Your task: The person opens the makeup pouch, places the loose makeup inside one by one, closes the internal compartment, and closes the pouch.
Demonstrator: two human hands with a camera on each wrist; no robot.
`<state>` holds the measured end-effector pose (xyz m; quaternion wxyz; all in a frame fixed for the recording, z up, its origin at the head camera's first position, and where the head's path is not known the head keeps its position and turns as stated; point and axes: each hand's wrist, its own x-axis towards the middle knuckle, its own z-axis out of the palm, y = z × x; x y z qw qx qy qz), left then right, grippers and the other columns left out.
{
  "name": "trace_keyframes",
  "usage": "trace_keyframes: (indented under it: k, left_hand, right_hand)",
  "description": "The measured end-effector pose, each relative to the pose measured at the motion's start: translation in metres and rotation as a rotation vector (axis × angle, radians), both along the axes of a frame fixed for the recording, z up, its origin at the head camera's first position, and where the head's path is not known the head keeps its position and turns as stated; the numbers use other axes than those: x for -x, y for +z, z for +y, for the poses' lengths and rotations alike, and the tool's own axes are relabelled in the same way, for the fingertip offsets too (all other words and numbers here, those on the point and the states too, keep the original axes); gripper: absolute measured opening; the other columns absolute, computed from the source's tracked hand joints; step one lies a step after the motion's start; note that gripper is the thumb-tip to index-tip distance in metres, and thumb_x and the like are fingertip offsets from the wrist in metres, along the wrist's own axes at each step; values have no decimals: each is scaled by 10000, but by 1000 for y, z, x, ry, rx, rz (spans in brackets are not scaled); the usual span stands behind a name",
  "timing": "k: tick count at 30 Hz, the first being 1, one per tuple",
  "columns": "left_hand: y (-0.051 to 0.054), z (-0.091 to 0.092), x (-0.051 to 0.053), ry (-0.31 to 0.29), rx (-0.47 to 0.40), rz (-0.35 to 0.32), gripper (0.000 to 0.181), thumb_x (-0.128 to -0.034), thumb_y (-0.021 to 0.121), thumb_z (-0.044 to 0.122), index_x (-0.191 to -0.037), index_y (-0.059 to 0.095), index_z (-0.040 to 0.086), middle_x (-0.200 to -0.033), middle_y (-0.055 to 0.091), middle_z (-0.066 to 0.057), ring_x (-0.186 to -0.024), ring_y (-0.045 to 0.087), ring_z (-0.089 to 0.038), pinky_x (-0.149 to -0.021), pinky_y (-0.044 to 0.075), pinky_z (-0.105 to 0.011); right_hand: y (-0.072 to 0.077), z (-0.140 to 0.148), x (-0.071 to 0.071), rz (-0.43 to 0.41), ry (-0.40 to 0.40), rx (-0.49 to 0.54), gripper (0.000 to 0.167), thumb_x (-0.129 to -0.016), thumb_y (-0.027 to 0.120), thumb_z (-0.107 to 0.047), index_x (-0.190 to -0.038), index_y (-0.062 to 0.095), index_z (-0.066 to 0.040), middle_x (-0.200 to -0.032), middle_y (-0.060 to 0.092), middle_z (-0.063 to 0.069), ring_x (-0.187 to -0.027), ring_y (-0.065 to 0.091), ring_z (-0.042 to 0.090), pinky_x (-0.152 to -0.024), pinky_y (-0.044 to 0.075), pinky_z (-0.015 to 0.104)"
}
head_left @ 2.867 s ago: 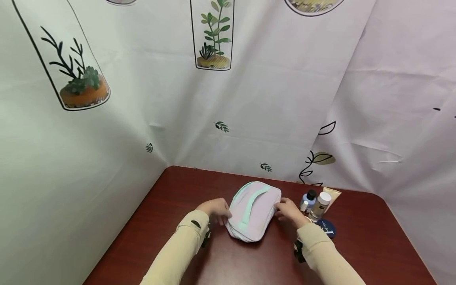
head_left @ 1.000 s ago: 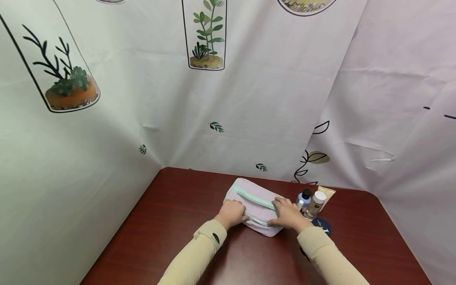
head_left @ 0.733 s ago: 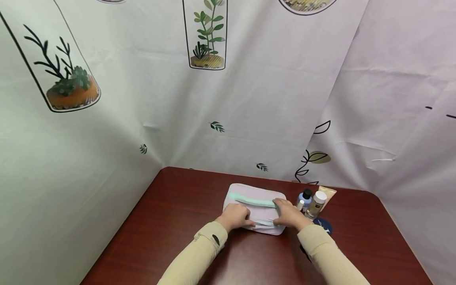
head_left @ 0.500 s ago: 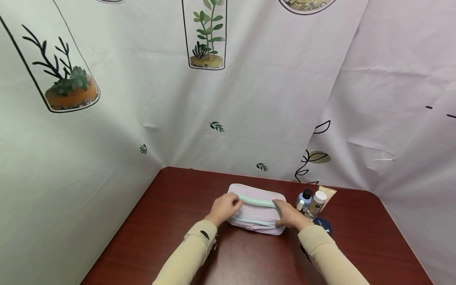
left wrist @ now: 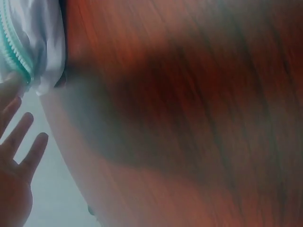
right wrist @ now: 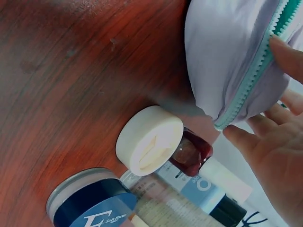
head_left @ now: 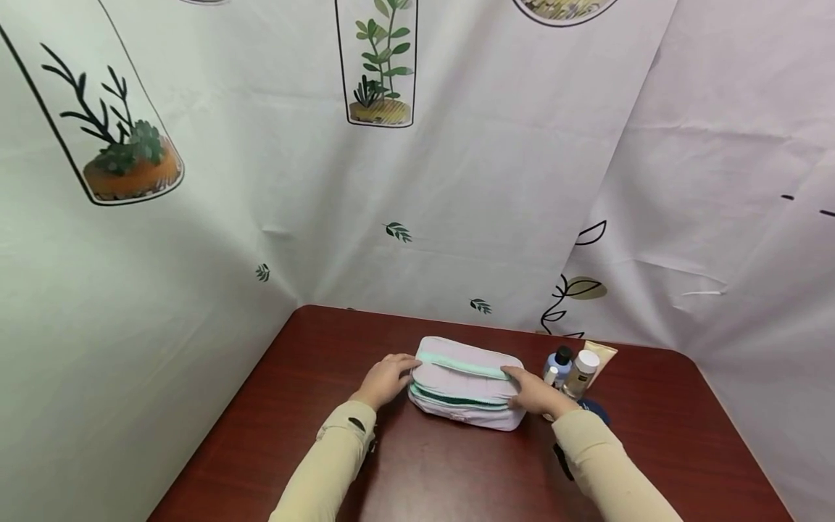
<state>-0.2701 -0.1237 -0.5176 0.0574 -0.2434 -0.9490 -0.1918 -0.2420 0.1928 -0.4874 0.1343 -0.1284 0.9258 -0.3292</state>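
Observation:
A lilac cosmetic bag point(head_left: 466, 383) with a mint handle strap point(head_left: 459, 365) lies on the dark red table. Its mint zipper point(head_left: 450, 400) is parted along the front, showing a dark green gap; the inside cannot be made out. My right hand point(head_left: 540, 397) holds the bag's right end, fingers on top and thumb toward the front. In the right wrist view, fingers of that hand point(right wrist: 279, 156) lie against the zipper's edge and end. My left hand point(head_left: 385, 382) is at the bag's left end, fingers extended and touching it. The left wrist view shows those fingers point(left wrist: 33, 156) spread, near the zipper end.
Right of the bag stand a blue bottle with black cap point(head_left: 561, 360), a clear white-capped bottle point(head_left: 582, 371) and a beige tube point(head_left: 600, 354). Near them are a navy round jar point(right wrist: 94, 203), a white round jar point(right wrist: 147, 142) and a small dark red bottle point(right wrist: 191, 153) with a white cap.
The bag was turned so its front faces me. My left hand has moved leftward along the front to its left end, and the zipper gap has opened. The right hand stays at the right end.

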Motion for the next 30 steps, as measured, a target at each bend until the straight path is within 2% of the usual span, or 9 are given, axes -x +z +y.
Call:
trace_keyframes:
  k: [6,8,11,13,16,20,26,30]
  left_hand:
    - [3,0,6,-18,-82,32,318,-939,552,210,-1254,578,172,-1285,525,-19,-1189,469,-246,-935,403,-427]
    - [4,2,8,-10,-122,13,325,-962,509,225,-1279,551,169,-1316,503,-12,-1217,447,-240,-957,385,-429]
    - [6,8,12,34,-198,-34,343,-984,458,257,-1310,518,167,-1342,482,-14,-1241,432,-228,-974,369,-435]
    - [9,13,14,72,-263,-77,361,-995,430,273,-1325,501,147,-1346,472,-28,-1240,434,-227,-979,363,-440]
    - [16,23,18,121,-362,-119,379,-1002,409,289,-1336,474,122,-1321,474,-65,-1196,472,-243,-959,377,-455]
    - [25,38,22,180,-470,-156,392,-1008,387,289,-1359,421,117,-1309,466,-116,-1159,492,-273,-935,392,-465]
    - [33,51,24,307,-489,-178,370,-1009,378,309,-1322,456,127,-1254,509,-128,-1093,531,-293,-893,420,-462]
    - [34,53,24,341,-499,-195,371,-1010,381,299,-1310,477,103,-1232,522,-152,-1097,523,-323,-897,413,-480]
  right_hand:
    - [9,9,3,-3,32,49,604,-803,638,-13,-1358,404,42,-1307,426,299,-1183,411,400,-952,334,541]
    - [12,12,5,3,36,77,581,-826,622,-28,-1356,399,52,-1302,428,303,-1176,417,403,-942,344,538]
    - [16,13,9,33,15,133,500,-854,595,-18,-1321,433,62,-1261,465,294,-1138,452,392,-905,384,514]
    - [18,12,12,75,-20,156,420,-874,576,-7,-1275,473,65,-1216,499,283,-1089,490,374,-865,416,488]
    - [21,12,16,151,-121,125,320,-902,563,-37,-1214,529,27,-1158,548,246,-1027,532,336,-816,441,461]
    - [24,10,22,199,-239,82,309,-939,530,-113,-1233,523,-17,-1184,542,237,-1046,526,347,-828,422,487]
    - [28,4,23,297,-363,53,321,-944,529,-157,-1222,478,-7,-1228,491,232,-1109,489,369,-894,388,504]
    - [27,0,22,333,-412,36,306,-934,549,-156,-1190,495,2,-1207,482,225,-1097,494,366,-901,391,500]
